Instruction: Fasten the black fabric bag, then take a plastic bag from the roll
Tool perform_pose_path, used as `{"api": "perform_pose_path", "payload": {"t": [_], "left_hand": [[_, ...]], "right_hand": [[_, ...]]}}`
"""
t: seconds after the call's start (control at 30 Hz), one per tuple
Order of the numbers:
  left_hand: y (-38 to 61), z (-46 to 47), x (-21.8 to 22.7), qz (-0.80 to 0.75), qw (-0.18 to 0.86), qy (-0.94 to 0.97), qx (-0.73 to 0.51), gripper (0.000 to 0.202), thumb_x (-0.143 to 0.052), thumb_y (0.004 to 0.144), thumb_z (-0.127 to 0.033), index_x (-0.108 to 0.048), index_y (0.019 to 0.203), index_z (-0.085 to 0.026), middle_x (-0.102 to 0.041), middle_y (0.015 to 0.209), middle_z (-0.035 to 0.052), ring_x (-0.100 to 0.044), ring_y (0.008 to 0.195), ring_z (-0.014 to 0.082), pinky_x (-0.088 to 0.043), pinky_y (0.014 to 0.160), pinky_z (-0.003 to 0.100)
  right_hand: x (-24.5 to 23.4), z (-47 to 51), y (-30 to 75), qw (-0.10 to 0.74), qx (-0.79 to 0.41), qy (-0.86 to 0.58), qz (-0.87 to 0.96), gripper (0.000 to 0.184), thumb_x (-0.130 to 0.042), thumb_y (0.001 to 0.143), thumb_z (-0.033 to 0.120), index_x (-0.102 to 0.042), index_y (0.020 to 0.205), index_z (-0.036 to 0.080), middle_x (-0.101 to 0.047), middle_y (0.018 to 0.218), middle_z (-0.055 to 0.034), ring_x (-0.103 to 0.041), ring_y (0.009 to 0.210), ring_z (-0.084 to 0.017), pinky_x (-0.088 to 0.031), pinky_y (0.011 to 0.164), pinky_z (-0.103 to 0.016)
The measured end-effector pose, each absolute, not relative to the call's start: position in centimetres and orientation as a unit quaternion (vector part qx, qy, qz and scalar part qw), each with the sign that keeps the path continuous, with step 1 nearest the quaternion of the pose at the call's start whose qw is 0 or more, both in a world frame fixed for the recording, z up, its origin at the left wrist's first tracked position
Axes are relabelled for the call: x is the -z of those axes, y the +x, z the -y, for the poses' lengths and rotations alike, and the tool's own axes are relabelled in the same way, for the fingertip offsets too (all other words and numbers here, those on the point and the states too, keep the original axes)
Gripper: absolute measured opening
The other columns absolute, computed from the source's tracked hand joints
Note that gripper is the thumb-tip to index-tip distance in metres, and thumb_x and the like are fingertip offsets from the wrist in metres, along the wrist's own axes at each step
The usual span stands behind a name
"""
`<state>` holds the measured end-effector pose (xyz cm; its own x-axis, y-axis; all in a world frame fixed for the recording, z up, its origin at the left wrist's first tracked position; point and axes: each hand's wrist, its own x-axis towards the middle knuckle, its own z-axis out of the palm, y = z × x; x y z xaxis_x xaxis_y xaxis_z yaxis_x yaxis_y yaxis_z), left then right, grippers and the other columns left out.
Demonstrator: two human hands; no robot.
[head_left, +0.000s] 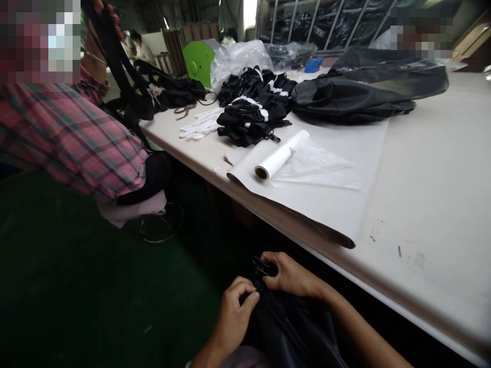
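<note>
A black bag (282, 327), with what looks like a zipper along it, lies over my lap at the bottom of the head view. My right hand (289, 273) is closed around a black clip (261, 268) at the bag's upper end, thumb and fingers on either side of it. Just below and left of the clip, my left hand (236, 306) pinches the bag's edge between thumb and forefinger. The two hands are close together, beside the table's front edge. Exactly what lies under the left fingertips is partly hidden.
On the table (433, 204) are a clear plastic roll (282, 156), bundled black straps (249, 115), white gloves (201, 124) and a large black bag (345, 94). A green machine (197, 64) stands behind. At left, a person in a plaid shirt (76, 138) sits holding black straps (130, 76).
</note>
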<state>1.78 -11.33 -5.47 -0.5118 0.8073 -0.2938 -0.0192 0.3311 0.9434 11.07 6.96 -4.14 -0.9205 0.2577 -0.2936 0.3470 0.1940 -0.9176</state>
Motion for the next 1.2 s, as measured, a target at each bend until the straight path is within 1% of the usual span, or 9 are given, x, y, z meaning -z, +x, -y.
{"api": "perform_pose_path", "payload": {"t": [0.1,0.23,0.43,0.6,0.73,0.9,1.0,1.1,1.2], "left_hand": [[1.8,11.2,6.2,-0.698,0.422,0.255,-0.519,0.03,-0.06,0.079,-0.045,-0.061,0.072,-0.016,-0.056,0.082,0.0049,-0.052,0.079,0.0187,-0.039,0.075,0.032],[1.6,11.3,6.1,-0.68,0.446,0.252,-0.524,0.033,-0.062,0.076,-0.047,-0.069,0.077,-0.015,-0.061,0.089,0.0083,-0.055,0.086,0.0211,-0.04,0.079,0.033],[1.5,11.2,5.4,-0.676,0.468,0.229,-0.521,0.025,-0.065,0.067,-0.035,-0.073,0.076,-0.014,-0.064,0.09,0.0096,-0.057,0.079,0.0193,-0.041,0.071,0.03],[1.9,10.6,5.3,-0.687,0.45,0.209,-0.531,0.032,-0.069,0.069,-0.045,-0.068,0.064,-0.014,-0.061,0.078,0.007,-0.055,0.075,0.0182,-0.039,0.07,0.029],[3.0,10.3,4.2,-0.668,0.461,0.135,-0.568,0.039,-0.073,0.068,-0.053,-0.065,0.066,-0.014,-0.058,0.075,0.0029,-0.05,0.073,0.0151,-0.039,0.07,0.027],[4.1,9.5,2.0,-0.577,0.547,-0.026,-0.606,0.048,-0.084,0.054,-0.054,-0.069,0.072,-0.012,-0.053,0.064,-0.0007,-0.042,0.065,0.0112,-0.036,0.065,0.026],[4.1,8.9,0.8,-0.552,0.57,-0.052,-0.607,0.048,-0.087,0.049,-0.052,-0.069,0.07,-0.013,-0.054,0.064,-0.0005,-0.043,0.065,0.0115,-0.036,0.065,0.026],[3.9,8.5,0.1,-0.548,0.586,-0.048,-0.596,0.045,-0.085,0.048,-0.051,-0.066,0.064,-0.015,-0.052,0.06,-0.0013,-0.043,0.063,0.0117,-0.035,0.064,0.027],[3.8,8.5,-0.1,-0.581,0.569,-0.017,-0.582,0.042,-0.081,0.051,-0.052,-0.064,0.063,-0.015,-0.049,0.06,-0.002,-0.041,0.063,0.0122,-0.035,0.064,0.027]], "right_hand": [[5.2,-7.1,11.0,0.043,0.625,0.208,-0.751,0.016,-0.057,0.062,0.021,-0.06,0.077,0.014,-0.054,0.07,0.0035,-0.046,0.068,-0.013,-0.035,0.059,-0.022],[5.8,-7.2,11.3,0.035,0.652,0.224,-0.724,0.02,-0.059,0.062,0.027,-0.059,0.078,0.015,-0.052,0.07,0.0033,-0.044,0.068,-0.013,-0.034,0.06,-0.023],[4.9,-7.0,12.2,0.023,0.675,0.234,-0.7,0.021,-0.063,0.063,0.027,-0.059,0.08,0.015,-0.054,0.073,0.0025,-0.047,0.071,-0.015,-0.037,0.065,-0.024],[3.7,-7.3,13.5,0.018,0.702,0.223,-0.676,0.03,-0.076,0.07,0.037,-0.063,0.086,0.015,-0.06,0.081,0.0007,-0.052,0.08,-0.017,-0.041,0.073,-0.025],[2.2,-7.2,15.6,-0.016,0.713,0.218,-0.666,0.034,-0.08,0.076,0.043,-0.067,0.092,0.017,-0.065,0.087,-0.0011,-0.057,0.084,-0.019,-0.045,0.075,-0.026],[-0.9,-5.9,18.5,-0.136,0.585,0.182,-0.779,0.004,-0.061,0.089,0.022,-0.062,0.085,0.023,-0.071,0.096,-0.0009,-0.066,0.088,-0.018,-0.051,0.08,-0.025],[-2.8,-5.2,19.6,-0.118,0.457,0.121,-0.873,0.02,-0.057,0.09,0.016,-0.064,0.104,0.029,-0.072,0.115,-0.0015,-0.07,0.096,-0.021,-0.055,0.082,-0.027],[-4.4,-4.7,19.9,-0.075,0.338,0.065,-0.936,0.038,-0.056,0.091,0.015,-0.056,0.126,0.031,-0.062,0.134,-0.0066,-0.071,0.097,-0.024,-0.059,0.076,-0.031],[-4.9,-4.4,20.0,-0.053,0.26,0.024,-0.964,0.033,-0.05,0.096,0.015,-0.055,0.126,0.028,-0.058,0.137,-0.01,-0.072,0.08,-0.024,-0.057,0.059,-0.034]]}}
